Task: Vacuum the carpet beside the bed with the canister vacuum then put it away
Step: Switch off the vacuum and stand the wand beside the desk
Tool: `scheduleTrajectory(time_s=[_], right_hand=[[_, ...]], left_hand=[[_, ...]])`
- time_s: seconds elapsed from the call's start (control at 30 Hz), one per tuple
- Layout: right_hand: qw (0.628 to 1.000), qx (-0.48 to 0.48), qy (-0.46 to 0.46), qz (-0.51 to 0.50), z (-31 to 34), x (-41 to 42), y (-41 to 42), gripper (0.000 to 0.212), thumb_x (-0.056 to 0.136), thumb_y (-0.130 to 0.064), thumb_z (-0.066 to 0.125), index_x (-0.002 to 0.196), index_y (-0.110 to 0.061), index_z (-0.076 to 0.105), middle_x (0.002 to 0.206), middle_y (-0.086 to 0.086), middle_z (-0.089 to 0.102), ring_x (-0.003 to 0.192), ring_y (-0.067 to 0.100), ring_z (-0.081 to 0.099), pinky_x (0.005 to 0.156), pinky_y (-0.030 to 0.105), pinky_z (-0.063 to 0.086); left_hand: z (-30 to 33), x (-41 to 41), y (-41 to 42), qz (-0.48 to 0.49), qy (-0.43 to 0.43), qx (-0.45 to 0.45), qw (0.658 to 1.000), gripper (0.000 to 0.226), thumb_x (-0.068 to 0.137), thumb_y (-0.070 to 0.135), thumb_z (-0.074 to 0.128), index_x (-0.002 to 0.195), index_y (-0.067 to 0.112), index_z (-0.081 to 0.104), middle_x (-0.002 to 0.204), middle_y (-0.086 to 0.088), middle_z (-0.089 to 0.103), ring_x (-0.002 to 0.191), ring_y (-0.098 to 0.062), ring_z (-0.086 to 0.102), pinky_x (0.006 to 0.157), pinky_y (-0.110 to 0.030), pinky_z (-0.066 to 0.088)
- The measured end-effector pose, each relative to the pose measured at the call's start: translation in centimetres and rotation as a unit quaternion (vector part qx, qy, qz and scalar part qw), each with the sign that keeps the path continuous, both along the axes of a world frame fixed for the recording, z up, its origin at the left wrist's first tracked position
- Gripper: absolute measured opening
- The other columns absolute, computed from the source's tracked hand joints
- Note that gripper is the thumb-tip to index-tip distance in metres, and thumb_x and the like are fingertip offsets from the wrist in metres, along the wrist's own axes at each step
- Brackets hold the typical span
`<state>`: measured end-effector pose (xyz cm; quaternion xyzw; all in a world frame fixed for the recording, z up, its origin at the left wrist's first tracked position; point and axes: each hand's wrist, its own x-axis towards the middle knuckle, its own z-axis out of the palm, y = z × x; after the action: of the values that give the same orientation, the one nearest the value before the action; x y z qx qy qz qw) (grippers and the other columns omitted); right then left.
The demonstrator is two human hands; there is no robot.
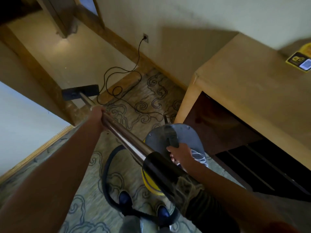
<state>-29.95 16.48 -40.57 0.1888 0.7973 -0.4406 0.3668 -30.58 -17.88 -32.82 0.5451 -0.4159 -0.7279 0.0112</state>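
Note:
My left hand (99, 116) grips the metal wand (127, 138) of the vacuum partway along its length. At the wand's far end the black floor head (80, 94) hangs by a wooden door frame, over pale floor. My right hand (179, 154) holds the black handle (172, 137) on the grey lid of the yellow canister vacuum (151, 182), which is close in front of my feet. A black hose (105, 179) loops from the canister around to the wand's black cuff. The patterned carpet (148, 98) lies underneath.
A black power cord (117, 88) trails in loops across the carpet to a wall socket (145, 38). A tan wooden desk (252, 91) with a dark recess stands at the right. A wooden threshold and door frame are at the left. My shoes (125, 200) stand on the carpet.

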Motion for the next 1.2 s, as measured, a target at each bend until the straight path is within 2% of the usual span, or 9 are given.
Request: scheduleTrajectory(time_s=[0.07,0.2,0.37,0.47,0.57,0.73,1.0,1.1,1.2], right_hand=[[0.999,-0.026,0.002,-0.02,0.6,-1.9,-2.0,0.028,0.083,-0.024,0.078,0.066,-0.006,0.065,0.048,0.008,0.057,0.036,0.021,0.052,0.041,0.027,0.044],[0.999,-0.032,0.018,-0.027,1.4,-5.4,-6.1,0.033,0.086,-0.031,0.079,0.068,-0.007,0.066,0.05,0.008,0.06,0.039,0.021,0.055,0.047,0.032,0.051],[0.997,-0.036,0.038,-0.052,2.4,-11.0,-11.9,0.034,0.087,-0.036,0.077,0.069,-0.01,0.065,0.056,0.007,0.063,0.05,0.024,0.06,0.066,0.042,0.057],[0.994,-0.041,0.038,-0.092,3.0,-14.7,-15.0,0.033,0.088,-0.033,0.077,0.069,-0.009,0.064,0.053,0.006,0.061,0.045,0.022,0.057,0.058,0.035,0.054],[0.991,-0.042,0.045,-0.118,3.1,-19.0,-17.0,0.036,0.089,-0.035,0.076,0.069,-0.008,0.063,0.046,0.002,0.06,0.036,0.016,0.056,0.043,0.026,0.048],[0.986,-0.032,0.058,-0.154,2.3,-25.7,-18.9,0.041,0.089,-0.041,0.075,0.07,-0.006,0.064,0.038,-0.002,0.059,0.03,0.01,0.057,0.032,0.017,0.042],[0.968,-0.077,0.038,-0.238,0.7,-36.3,-21.0,0.038,0.091,-0.033,0.075,0.076,0.0,0.065,0.057,0.013,0.062,0.048,0.025,0.059,0.058,0.036,0.053],[0.957,-0.086,0.046,-0.275,0.1,-39.7,-21.7,0.037,0.093,-0.031,0.073,0.073,-0.002,0.061,0.058,0.012,0.061,0.046,0.023,0.057,0.054,0.034,0.05],[0.946,-0.083,0.047,-0.308,0.0,-42.7,-22.1,0.04,0.092,-0.033,0.074,0.07,-0.003,0.058,0.061,0.014,0.061,0.05,0.025,0.057,0.064,0.04,0.053]], left_hand=[[0.0,-1.7,-2.1,0.005,0.008,-0.003,1.0,0.012,0.096,0.02,0.054,0.103,0.011,0.053,0.077,-0.007,0.058,0.056,-0.017,0.06,0.05,-0.027,0.054],[-0.6,-4.6,-7.3,-0.017,-0.007,-0.005,1.0,0.022,0.098,0.029,0.053,0.089,0.009,0.052,0.063,-0.007,0.058,0.045,-0.019,0.059,0.045,-0.025,0.051],[-0.3,-10.5,-14.7,-0.043,0.011,-0.026,0.999,0.014,0.096,0.022,0.057,0.104,0.013,0.05,0.063,-0.009,0.059,0.051,-0.021,0.058,0.049,-0.029,0.053],[0.4,-14.2,-18.1,-0.052,0.016,-0.028,0.998,0.01,0.095,0.015,0.058,0.095,0.012,0.049,0.062,-0.009,0.056,0.047,-0.02,0.056,0.047,-0.026,0.052],[0.8,-18.0,-20.5,-0.05,0.029,-0.011,0.998,0.02,0.096,0.017,0.058,0.109,0.011,0.044,0.075,-0.009,0.053,0.056,-0.021,0.054,0.048,-0.027,0.053],[1.1,-23.6,-22.6,-0.074,0.033,-0.01,0.997,0.02,0.1,0.02,0.051,0.114,0.011,0.04,0.071,-0.007,0.05,0.055,-0.02,0.051,0.051,-0.029,0.051],[1.8,-32.7,-26.9,-0.005,0.023,-0.016,1.0,0.017,0.101,0.015,0.052,0.087,0.013,0.041,0.075,-0.003,0.05,0.045,-0.014,0.053,0.041,-0.02,0.05],[1.6,-36.0,-28.9,0.004,0.003,-0.045,0.999,0.012,0.099,0.015,0.055,0.095,0.011,0.044,0.076,-0.004,0.053,0.057,-0.015,0.054,0.042,-0.022,0.052],[1.2,-39.2,-30.3,-0.007,0.0,-0.054,0.998,0.021,0.098,0.017,0.055,0.112,0.011,0.041,0.073,-0.003,0.053,0.057,-0.016,0.055,0.045,-0.024,0.053]])
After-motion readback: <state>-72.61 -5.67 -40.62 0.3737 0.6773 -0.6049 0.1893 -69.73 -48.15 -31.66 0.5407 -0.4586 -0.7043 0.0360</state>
